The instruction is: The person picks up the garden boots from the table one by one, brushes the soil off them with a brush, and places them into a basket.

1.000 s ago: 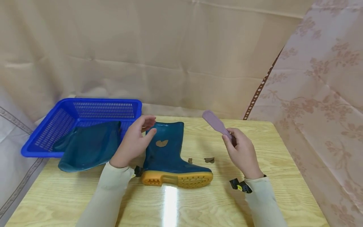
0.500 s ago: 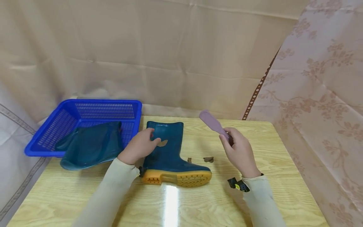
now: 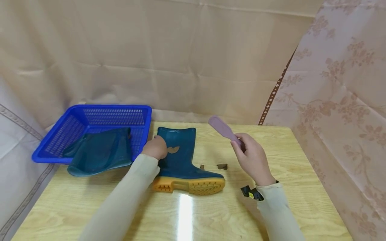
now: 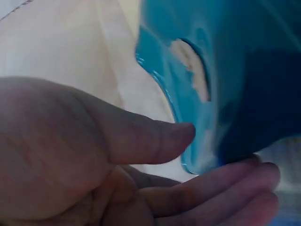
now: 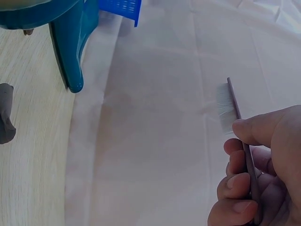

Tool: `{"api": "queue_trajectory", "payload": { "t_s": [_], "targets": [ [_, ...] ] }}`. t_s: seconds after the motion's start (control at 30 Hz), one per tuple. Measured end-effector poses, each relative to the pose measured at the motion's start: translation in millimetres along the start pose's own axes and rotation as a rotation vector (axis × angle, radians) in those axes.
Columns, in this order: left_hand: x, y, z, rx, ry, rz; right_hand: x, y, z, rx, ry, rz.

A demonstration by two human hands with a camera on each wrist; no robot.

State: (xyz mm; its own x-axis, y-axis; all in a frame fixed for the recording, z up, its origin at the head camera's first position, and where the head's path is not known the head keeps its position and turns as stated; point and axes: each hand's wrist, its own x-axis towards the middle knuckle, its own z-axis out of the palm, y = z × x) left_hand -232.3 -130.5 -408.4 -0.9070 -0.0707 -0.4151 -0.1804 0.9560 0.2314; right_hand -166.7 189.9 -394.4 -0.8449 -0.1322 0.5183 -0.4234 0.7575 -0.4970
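Observation:
A teal rubber boot (image 3: 178, 157) lies on its side on the table, its yellow sole (image 3: 193, 185) facing me. A flat brown patch (image 3: 173, 150) sits on its shaft. My left hand (image 3: 155, 147) is at the shaft's left edge. In the left wrist view its thumb (image 4: 160, 141) overlaps the boot's edge, with the other fingers stretched out below and lightly bent. To the right of the boot, above the table, my right hand (image 3: 253, 159) grips a purple-handled brush (image 3: 223, 128). Pale bristles (image 5: 226, 108) show on it in the right wrist view.
A blue plastic basket (image 3: 113, 107) stands at the back left, with a second teal boot (image 3: 101, 150) leaning out over its front rim. Small brown scraps (image 3: 222, 166) lie on the wooden table (image 3: 226, 217) beyond the boot's toe. Beige cloth (image 3: 181, 67) hangs behind the table.
My left hand has come down from above the boot's shaft to its left edge, turning so its back faces up. The right hand has drifted slightly left with the brush.

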Motion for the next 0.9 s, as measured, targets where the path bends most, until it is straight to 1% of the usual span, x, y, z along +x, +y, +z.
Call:
{"api": "queue_trajectory", "payload": {
  "t_s": [0.03,0.1,0.2,0.27,0.3,0.4,0.5,0.57,0.63,0.7,0.77,0.8,0.9],
  "targets": [
    [2.2,-0.8,1.7,-0.004,0.008,-0.007,0.2,0,0,-0.001,-0.001,0.000],
    [7.1,-3.3,5.0,0.007,0.015,0.008,0.4,-1,-1,-0.003,-0.005,0.003],
    [12.4,-8.3,8.2,0.037,0.002,0.064,0.0,-1,-1,-0.008,-0.015,0.010],
    [14.2,-11.6,8.7,0.022,-0.014,0.095,-0.3,-1,0,-0.008,-0.020,0.015],
    [13.9,-12.7,8.1,-0.002,-0.018,0.103,-0.7,-2,0,-0.007,-0.021,0.017],
    [11.2,-14.5,5.3,-0.111,-0.027,0.103,-1.2,-1,0,-0.006,-0.019,0.017],
    [6.3,-14.5,1.9,-0.256,-0.035,0.091,-1.2,-1,1,-0.008,-0.015,0.014],
    [2.6,-14.9,0.4,-0.345,-0.032,0.103,-1.0,0,1,-0.011,-0.013,0.011],
    [-1.2,-15.9,-1.4,-0.418,-0.001,0.129,-0.9,0,1,-0.011,-0.012,0.010],
    [-4.7,-17.9,-3.3,-0.489,0.028,0.171,-1.1,1,1,-0.009,-0.012,0.010],
    [-6.8,-19.7,-5.8,-0.581,0.034,0.211,-0.9,1,0,-0.010,-0.012,0.012],
    [-8.6,-20.4,-7.7,-0.623,0.031,0.231,-0.9,2,0,-0.011,-0.012,0.013],
    [-17.3,-20.2,-14.7,-0.764,-0.017,0.284,0.2,2,0,-0.012,-0.013,0.020]
  ]
}}
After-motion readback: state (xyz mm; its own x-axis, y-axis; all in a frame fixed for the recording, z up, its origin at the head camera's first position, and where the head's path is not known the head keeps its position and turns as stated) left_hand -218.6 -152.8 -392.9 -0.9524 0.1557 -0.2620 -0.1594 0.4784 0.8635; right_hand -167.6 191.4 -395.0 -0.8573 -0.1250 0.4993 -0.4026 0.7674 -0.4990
